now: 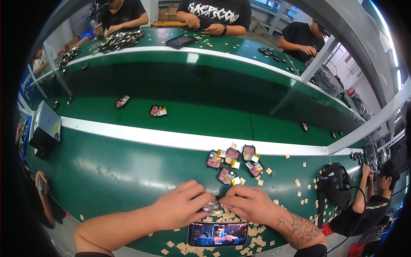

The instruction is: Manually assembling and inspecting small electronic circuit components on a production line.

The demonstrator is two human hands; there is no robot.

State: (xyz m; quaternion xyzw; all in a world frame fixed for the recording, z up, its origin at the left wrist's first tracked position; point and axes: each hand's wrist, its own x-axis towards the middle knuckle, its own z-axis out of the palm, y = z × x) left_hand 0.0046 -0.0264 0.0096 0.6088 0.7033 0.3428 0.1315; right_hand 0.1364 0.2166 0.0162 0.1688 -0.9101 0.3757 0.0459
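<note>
Close together in front of me, my left hand [185,203] and my right hand [248,202] are both closed around one small electronic unit [210,207]. A shiny grey part of it shows between the fingertips; the rest is hidden. Just below lies a smartphone [218,234] on its back, its screen lit with a moving-picture scene. Small tan square pieces [231,217] are scattered around it and under my hands. Beyond my fingers sit several opened black housings with red circuit boards and silver-yellow battery pouches, among them one housing [227,176] nearest my hands.
A white rail [171,139] borders the green table [107,171]; behind it, a green conveyor carries more housings, including one housing [158,111]. A black bag [335,180] lies right, a grey box [45,128] far left. Several people work opposite and at both sides.
</note>
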